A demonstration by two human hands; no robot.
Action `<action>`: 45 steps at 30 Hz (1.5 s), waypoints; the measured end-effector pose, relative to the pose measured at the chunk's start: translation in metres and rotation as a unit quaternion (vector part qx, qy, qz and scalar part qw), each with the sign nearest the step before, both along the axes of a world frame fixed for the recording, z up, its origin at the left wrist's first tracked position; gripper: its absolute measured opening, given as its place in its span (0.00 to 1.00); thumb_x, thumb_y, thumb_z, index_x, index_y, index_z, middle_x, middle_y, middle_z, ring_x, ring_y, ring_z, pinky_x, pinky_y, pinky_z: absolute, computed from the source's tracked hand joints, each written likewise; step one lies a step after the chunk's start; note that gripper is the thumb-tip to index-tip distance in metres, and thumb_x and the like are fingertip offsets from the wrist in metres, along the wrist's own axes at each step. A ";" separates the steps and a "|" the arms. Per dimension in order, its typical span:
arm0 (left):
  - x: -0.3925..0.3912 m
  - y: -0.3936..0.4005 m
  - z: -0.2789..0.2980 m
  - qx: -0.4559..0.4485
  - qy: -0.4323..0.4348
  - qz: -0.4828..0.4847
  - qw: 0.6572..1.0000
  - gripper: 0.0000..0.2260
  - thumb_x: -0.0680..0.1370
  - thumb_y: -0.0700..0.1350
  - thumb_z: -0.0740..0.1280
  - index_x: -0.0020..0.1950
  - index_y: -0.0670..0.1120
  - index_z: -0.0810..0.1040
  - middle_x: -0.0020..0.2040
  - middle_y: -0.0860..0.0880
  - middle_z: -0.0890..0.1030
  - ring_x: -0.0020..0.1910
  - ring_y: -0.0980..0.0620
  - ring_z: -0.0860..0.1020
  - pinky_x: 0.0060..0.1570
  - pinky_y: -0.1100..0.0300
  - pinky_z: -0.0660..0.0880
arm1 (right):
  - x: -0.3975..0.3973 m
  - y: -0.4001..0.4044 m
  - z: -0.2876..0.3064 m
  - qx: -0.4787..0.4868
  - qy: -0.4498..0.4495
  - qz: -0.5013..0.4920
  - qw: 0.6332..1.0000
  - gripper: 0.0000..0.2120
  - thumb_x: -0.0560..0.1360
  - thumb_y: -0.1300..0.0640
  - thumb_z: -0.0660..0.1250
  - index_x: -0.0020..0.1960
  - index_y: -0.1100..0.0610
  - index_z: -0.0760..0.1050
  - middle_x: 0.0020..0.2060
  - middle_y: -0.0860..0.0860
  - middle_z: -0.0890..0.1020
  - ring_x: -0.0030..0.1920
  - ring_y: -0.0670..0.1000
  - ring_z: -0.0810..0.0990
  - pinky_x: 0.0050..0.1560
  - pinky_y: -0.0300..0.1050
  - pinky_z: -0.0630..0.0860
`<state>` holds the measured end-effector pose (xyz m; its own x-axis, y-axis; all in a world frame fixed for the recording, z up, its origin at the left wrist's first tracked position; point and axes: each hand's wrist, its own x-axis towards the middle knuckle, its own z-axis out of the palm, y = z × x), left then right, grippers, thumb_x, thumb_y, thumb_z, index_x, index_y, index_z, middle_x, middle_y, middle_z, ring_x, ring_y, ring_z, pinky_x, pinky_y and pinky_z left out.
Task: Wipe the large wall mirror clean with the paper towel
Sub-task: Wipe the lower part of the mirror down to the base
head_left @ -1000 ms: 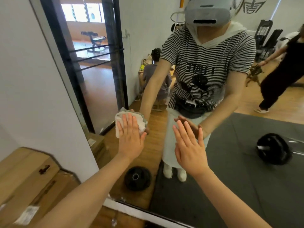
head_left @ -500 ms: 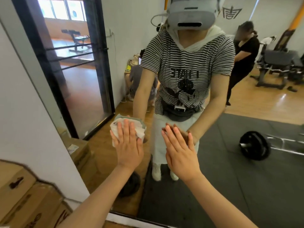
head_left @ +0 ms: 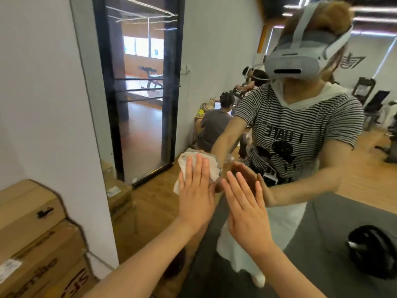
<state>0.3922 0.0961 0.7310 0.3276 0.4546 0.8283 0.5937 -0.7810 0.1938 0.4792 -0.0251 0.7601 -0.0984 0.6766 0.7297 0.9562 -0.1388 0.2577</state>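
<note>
Cardboard boxes (head_left: 32,239) at lower left carry red lettering too cropped to read; the reflected striped shirt (head_left: 298,134) shows reversed text, "I HATE". The crumpled white paper towel (head_left: 194,168) is pressed against the mirror (head_left: 146,117) under the flat-fingered left hand (head_left: 196,194). The right hand (head_left: 247,214), fingers straight, holds nothing, beside it.

Person in a striped T-shirt, seen in the mirror (head_left: 214,61)

Both forearms are bare, with no sleeves, and the left hand (head_left: 196,190) and right hand (head_left: 247,209) wear no gloves. The reflection shows a black-and-white striped T-shirt (head_left: 300,123) with a dark print, a grey-white headset (head_left: 294,59) with straps, and a white skirt or apron (head_left: 279,222).
</note>
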 end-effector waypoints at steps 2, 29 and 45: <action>-0.003 0.009 -0.006 0.002 -0.007 -0.029 1.000 0.27 0.83 0.55 0.47 0.80 0.46 0.45 0.77 0.43 0.55 0.76 0.47 0.51 0.74 0.45 0.51 | -0.002 0.009 0.002 0.011 -0.039 0.050 0.998 0.29 0.71 0.60 0.53 0.73 0.58 0.65 0.73 0.53 0.66 0.77 0.51 0.54 0.75 0.53 0.48; -0.008 0.092 -0.095 0.057 -0.221 -0.093 0.969 0.32 0.77 0.63 0.43 0.78 0.52 0.41 0.78 0.55 0.41 0.72 0.67 0.31 0.73 0.59 0.34 | -0.067 0.119 -0.033 0.094 -0.074 -0.097 0.988 0.35 0.77 0.43 0.32 0.77 0.63 0.35 0.75 0.57 0.33 0.77 0.56 0.35 0.69 0.48 0.29; -0.004 0.095 -0.098 0.114 -0.230 -0.042 0.966 0.30 0.79 0.58 0.45 0.78 0.45 0.48 0.78 0.49 0.50 0.77 0.54 0.46 0.75 0.52 0.47 | 0.060 0.005 -0.036 0.230 -0.155 -0.195 0.941 0.31 0.82 0.45 0.43 0.77 0.64 0.56 0.76 0.61 0.59 0.75 0.59 0.58 0.74 0.54 0.51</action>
